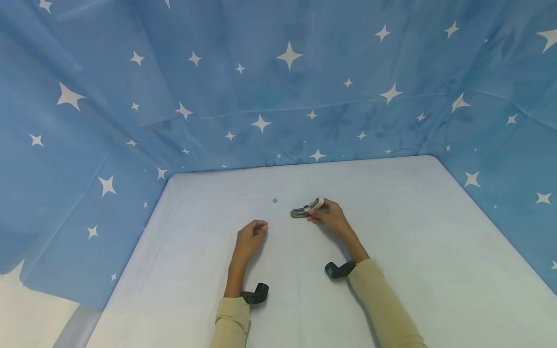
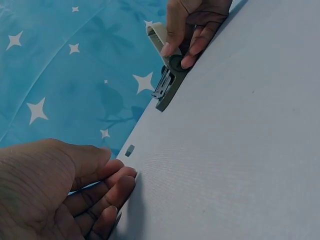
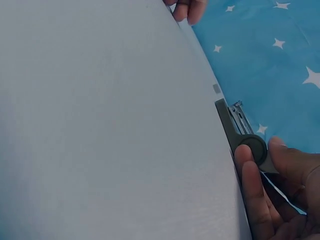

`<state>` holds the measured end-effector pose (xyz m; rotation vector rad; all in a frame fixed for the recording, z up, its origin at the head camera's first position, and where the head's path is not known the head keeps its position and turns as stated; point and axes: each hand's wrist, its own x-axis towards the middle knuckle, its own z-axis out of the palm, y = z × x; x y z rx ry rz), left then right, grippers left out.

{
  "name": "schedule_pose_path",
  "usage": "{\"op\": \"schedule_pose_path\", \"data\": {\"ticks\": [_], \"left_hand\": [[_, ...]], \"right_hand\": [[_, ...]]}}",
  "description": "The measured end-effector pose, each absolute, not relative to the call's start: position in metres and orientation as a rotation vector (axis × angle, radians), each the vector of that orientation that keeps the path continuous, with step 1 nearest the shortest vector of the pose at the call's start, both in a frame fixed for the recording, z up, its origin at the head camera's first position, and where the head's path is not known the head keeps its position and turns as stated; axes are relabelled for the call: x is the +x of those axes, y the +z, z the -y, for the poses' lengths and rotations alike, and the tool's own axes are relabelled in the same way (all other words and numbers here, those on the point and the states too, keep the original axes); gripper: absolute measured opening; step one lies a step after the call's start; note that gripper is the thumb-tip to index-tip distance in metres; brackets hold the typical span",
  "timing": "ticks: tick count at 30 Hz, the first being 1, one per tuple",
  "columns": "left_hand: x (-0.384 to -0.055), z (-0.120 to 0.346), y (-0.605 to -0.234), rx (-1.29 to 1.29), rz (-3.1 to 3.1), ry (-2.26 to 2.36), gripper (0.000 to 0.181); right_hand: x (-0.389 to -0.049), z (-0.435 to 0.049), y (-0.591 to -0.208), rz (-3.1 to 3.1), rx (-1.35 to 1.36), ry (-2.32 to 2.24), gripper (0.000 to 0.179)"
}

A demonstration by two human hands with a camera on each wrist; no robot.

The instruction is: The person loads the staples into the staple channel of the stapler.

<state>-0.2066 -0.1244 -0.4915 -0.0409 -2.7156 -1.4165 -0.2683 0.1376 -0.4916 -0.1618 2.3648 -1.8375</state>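
Observation:
A small stapler [image 1: 299, 213] lies on the white table with its pale top cover [image 2: 156, 36] swung up from the dark grey-green base [image 3: 226, 120]. Metal parts of the staple channel [image 3: 241, 120] show between cover and base. My right hand [image 1: 335, 220] grips the stapler near its round hinge, thumb on one side and fingers on the other. To the left, my left hand [image 1: 250, 238] hovers low over the table, fingers loosely curled with nothing visible in them. A small grey block [image 1: 275, 200], like a short stick of staples, lies beyond the left fingertips, left of the stapler.
The white table [image 1: 196, 208] has blue star-patterned cloth [image 1: 261, 96] along its back and sides. Dark wrist cameras [image 1: 256, 294] sit at both cuffs, close above the tabletop.

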Motion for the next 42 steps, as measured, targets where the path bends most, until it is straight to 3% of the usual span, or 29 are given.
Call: {"op": "schedule_pose_path", "data": {"ticks": [19, 29, 39, 42], "left_hand": [[-0.229, 0.128, -0.485, 0.097, 2.829, -1.249, 0.016], [-0.267, 0.113, -0.489, -0.133, 2.722, -1.192, 0.012], [-0.307, 0.101, -0.504, -0.112, 2.701, -1.072, 0.046], [-0.312, 0.1, -0.509, -0.135, 2.705, -0.995, 0.046]], "right_hand": [[-0.265, -0.136, -0.5, -2.509, -0.212, -1.749, 0.038], [-0.271, -0.138, -0.503, -2.6, -0.226, -1.69, 0.037], [-0.269, -0.138, -0.501, -2.599, -0.198, -1.645, 0.037], [-0.268, -0.138, -0.501, -2.607, -0.203, -1.636, 0.036]]}}
